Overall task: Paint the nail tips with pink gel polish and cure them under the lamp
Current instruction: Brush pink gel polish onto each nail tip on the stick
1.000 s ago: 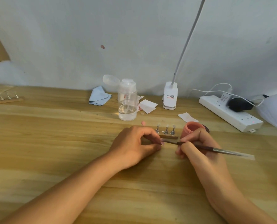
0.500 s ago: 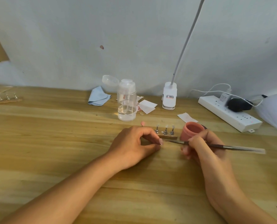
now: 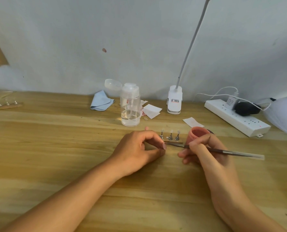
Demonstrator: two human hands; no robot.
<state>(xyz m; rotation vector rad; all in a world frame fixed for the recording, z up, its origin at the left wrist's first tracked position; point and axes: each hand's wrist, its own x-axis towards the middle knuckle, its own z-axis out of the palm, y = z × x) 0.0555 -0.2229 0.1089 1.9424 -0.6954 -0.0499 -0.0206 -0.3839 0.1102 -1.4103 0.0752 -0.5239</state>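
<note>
A wooden strip (image 3: 177,142) lies mid-table and carries three small metal stands with clear nail tips (image 3: 170,133). A pink nail tip (image 3: 146,128) shows just beyond my left hand (image 3: 137,149). That hand's curled index finger and thumb pinch the strip's left end. My right hand (image 3: 204,154) grips a thin brush (image 3: 231,152) like a pen, and the brush tip reaches left to my left fingertips. An open pot of pink gel (image 3: 198,133) stands right behind my right hand. The white curing lamp (image 3: 286,113) sits at the far right edge.
A clear pump bottle (image 3: 130,108) stands behind the strip, with a blue cloth (image 3: 101,102) and white wipes (image 3: 152,110) nearby. A clip-on desk lamp (image 3: 174,102) and a power strip (image 3: 236,119) lie at the back right. A second strip of stands (image 3: 4,104) rests far left.
My right hand slid right with the brush, then came back a little to the left. The brush tip stays near my left fingertips. My left hand has not moved.
</note>
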